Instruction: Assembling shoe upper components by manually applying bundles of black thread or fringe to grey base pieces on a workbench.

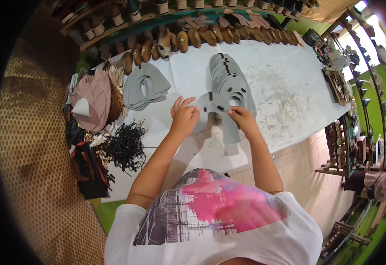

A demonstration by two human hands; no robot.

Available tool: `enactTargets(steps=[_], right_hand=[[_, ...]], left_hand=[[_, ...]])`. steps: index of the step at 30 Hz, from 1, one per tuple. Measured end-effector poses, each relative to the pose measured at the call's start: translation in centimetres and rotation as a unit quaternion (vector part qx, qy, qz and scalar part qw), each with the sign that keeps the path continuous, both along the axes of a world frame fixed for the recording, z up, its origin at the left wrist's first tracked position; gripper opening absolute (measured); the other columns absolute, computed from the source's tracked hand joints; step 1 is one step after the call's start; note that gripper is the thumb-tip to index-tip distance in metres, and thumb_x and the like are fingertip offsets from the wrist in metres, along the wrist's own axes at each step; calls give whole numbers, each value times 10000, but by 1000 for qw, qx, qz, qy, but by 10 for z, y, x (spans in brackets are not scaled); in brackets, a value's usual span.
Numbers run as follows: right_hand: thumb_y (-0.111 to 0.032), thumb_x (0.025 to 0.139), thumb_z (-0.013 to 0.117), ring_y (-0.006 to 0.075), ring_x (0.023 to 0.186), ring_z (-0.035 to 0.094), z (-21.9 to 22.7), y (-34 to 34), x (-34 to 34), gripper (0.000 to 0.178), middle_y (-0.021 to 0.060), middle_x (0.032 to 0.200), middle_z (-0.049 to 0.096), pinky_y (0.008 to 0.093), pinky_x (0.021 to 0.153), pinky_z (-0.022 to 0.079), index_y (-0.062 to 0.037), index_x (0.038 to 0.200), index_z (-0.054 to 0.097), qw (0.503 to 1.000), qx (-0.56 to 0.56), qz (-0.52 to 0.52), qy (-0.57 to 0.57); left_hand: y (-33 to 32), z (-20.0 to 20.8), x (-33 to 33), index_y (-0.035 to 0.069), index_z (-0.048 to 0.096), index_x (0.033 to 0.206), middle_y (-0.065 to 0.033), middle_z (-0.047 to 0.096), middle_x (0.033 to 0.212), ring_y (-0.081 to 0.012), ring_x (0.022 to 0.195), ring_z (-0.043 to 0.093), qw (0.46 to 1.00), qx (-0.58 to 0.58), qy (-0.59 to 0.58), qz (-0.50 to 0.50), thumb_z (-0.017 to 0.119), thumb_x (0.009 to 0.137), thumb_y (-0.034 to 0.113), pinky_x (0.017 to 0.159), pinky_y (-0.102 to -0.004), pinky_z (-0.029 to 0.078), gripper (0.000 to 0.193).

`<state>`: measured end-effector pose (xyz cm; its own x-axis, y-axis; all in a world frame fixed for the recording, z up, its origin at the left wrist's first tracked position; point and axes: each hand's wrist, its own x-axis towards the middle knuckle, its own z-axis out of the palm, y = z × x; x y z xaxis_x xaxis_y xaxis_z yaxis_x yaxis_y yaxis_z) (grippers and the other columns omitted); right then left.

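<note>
- My left hand (185, 118): fingers fanned beside the grey arched piece (231, 132); grip, I cannot tell.
- My right hand (245, 121): pinching its right side.

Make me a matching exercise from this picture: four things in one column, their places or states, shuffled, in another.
1. Single grey piece
2. Black cords
3. Wooden shoe forms
4. Black-marked grey stack

A. Lined up along the table's far edge
B. Fanned out in an overlapping line
C. Between the left hand and right hand
D. In a tangled heap

Pairs: 1-C, 2-D, 3-A, 4-B
</note>
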<state>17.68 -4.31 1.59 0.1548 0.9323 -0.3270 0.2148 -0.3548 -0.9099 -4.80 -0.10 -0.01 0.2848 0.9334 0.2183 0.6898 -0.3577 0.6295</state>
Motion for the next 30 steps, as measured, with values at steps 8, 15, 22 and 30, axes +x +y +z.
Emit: enactTargets(steps=[8, 15, 22, 30], right_hand=[[-220, 826, 601, 143, 520, 535, -18, 42, 81, 286, 48, 691, 607, 259, 506, 430, -18, 1028, 612, 978, 90, -73, -176], [-309, 844, 546, 328, 1203, 398, -53, 47, 51, 494, 134, 1348, 396, 439, 970, 334, -94, 1278, 449, 844, 209, 14, -494], [-384, 878, 444, 260, 1322, 261, -79, 49, 44, 585, 78, 1435, 282, 509, 1060, 155, -127, 1381, 293, 815, 190, 101, -538], [-395, 877, 460, 267, 1328, 246, -52, 58, 28, 554, 108, 1420, 303, 565, 1047, 118, -102, 1337, 361, 820, 118, 130, -545]], left_hand=[[73, -17, 98, 53, 629, 750, -57, 529, 1221, -344, 1241, 319, 995, -65, 18, -77, 528, 840, 296, 988, -504, 242, 278], [64, -50, 105, 163, 387, 1310, -69, 278, 1423, -305, 1293, 259, 975, 151, 149, -72, 564, 800, 394, 1000, -584, 172, 587], [59, -70, 116, 116, 323, 1368, -50, 304, 1424, -231, 1340, 210, 968, 119, 183, -126, 410, 861, 482, 1060, -556, 56, 632], [57, -61, 77, 133, 382, 1332, -57, 321, 1416, -237, 1341, 216, 964, 80, 190, -169, 409, 857, 500, 1061, -559, 50, 601]])
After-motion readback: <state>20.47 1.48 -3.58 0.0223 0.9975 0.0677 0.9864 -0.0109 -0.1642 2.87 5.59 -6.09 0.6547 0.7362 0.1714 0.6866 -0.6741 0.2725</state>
